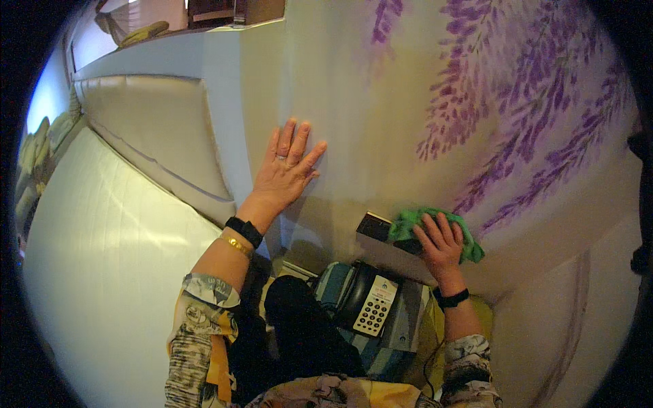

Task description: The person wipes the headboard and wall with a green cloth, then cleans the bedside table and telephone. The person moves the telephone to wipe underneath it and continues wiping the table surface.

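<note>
My left hand [285, 171] rests flat on the pale wall [347, 117], its fingers apart and nothing in it. It wears a ring; a dark band and a gold bracelet are on that wrist. My right hand [443, 245] presses a crumpled green cloth [408, 223] against the wall, lower and to the right. The cloth covers part of a dark wall plate [374, 227] with a light edge, whose left end shows. Below the plate, a black telephone [376, 306] with a white keypad panel stands on a striped blue-grey surface [403, 347].
A padded beige headboard [158, 122] and a bed with a white cover [117, 265] lie to the left. Purple painted flowers [530, 107] decorate the wall. A thin cord [427, 364] hangs beside the telephone. My dark-clothed leg [306, 331] is close to the striped surface.
</note>
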`<state>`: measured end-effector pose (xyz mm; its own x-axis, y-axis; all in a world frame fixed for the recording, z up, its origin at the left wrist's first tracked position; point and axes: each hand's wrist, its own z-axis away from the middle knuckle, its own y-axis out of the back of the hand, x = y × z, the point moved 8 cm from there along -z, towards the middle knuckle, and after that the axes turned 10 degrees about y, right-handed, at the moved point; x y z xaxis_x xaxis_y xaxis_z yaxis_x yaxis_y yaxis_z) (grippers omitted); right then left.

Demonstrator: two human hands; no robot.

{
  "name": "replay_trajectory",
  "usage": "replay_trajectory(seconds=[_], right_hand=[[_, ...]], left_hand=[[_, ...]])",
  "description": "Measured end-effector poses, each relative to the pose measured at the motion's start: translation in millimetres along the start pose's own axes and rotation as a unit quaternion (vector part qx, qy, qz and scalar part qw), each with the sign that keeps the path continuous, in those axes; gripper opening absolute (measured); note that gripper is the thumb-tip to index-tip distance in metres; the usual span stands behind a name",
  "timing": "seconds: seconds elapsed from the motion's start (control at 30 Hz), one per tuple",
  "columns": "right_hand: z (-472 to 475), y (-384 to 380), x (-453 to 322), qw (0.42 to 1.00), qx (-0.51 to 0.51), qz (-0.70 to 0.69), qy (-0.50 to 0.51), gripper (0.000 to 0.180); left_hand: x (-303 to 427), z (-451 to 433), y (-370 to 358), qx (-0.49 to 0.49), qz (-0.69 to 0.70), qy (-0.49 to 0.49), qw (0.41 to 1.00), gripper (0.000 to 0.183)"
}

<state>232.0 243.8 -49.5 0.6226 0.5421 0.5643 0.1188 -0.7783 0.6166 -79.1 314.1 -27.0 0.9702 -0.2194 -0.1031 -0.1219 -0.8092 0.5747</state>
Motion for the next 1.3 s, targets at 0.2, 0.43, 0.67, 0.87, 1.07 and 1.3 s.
replay_trajectory(seconds=[0.2, 0.43, 0.67, 0.87, 1.07, 1.3], right_hand=[[-1.9, 1.3, -15.3, 0.999, 0.023, -0.006, -0.024, 0.032], [-109.0, -16.4, -63.1, 0.990, 0.017, -0.119, 0.069, 0.037], [-76.6, -23.5, -58.3, 0.991, 0.065, -0.113, 0.029, 0.040], [14.7, -6.2, -27.6, 0.993, 0.092, 0.013, -0.079, 0.029], [84.7, -4.9, 0.7, 0.982, 0.044, 0.053, -0.175, 0.022], [40.7, 17.9, 15.9, 0.967, 0.117, 0.038, -0.222, 0.031]], left_hand=[[4.6, 14.9, -6.9, 0.015, 0.006, -0.010, 1.000, 0.079], [1.5, 13.4, -6.6, 0.014, 0.034, -0.024, 0.999, 0.087], [7.3, 18.0, -8.0, -0.010, -0.018, -0.031, 0.999, 0.084], [6.0, 22.4, -5.1, -0.024, -0.044, -0.032, 0.998, 0.085], [10.7, 27.2, -9.7, -0.022, -0.043, -0.040, 0.998, 0.093], [10.4, 26.1, -8.1, -0.012, -0.014, -0.040, 0.999, 0.095]])
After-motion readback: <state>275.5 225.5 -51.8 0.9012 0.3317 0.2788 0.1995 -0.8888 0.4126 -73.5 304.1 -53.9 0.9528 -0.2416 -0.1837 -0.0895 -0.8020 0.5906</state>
